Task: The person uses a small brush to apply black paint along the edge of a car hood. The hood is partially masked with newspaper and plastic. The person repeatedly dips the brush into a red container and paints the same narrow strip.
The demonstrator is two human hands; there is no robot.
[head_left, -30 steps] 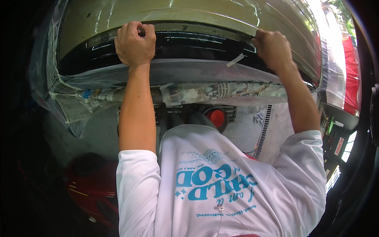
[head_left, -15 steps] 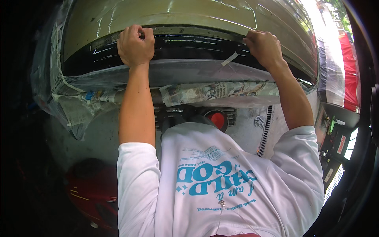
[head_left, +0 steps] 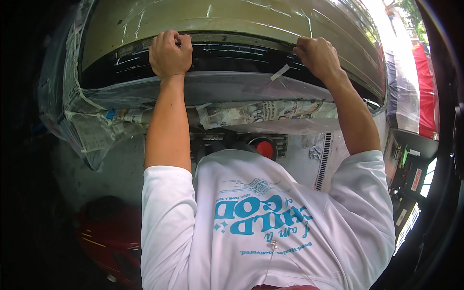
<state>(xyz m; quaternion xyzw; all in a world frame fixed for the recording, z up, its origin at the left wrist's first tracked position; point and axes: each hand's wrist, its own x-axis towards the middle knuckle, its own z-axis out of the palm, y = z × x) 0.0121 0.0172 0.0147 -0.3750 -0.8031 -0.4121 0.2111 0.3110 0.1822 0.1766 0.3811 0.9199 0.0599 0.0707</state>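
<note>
A vehicle's gold-olive body panel (head_left: 193, 17) curves across the top, with a glossy black band (head_left: 232, 58) below it. A narrow, dirty greyish strip (head_left: 237, 37) follows the line between them. At the strip's left part, my left hand (head_left: 170, 54) has its fingers curled closed. My right hand (head_left: 318, 55) is closed in a pinch at the same line, farther right. Whatever either hand pinches is hidden by the fingers. Between the hands, a short pale piece of tape (head_left: 280, 72) clings to the lower edge of the black band.
Clear plastic sheeting (head_left: 217, 82) and newspaper (head_left: 261, 113) cover the vehicle's lower part. Beneath are a round red object (head_left: 264, 149) and a floor drain grate (head_left: 323, 159). A red car (head_left: 104, 237) stands at lower left. Dark cabinet-like furniture (head_left: 411, 154) with small items is at right.
My left hand has shifted slightly right and my right hand slightly left along the strip. Both remain closed. The whole view has tilted a little.
</note>
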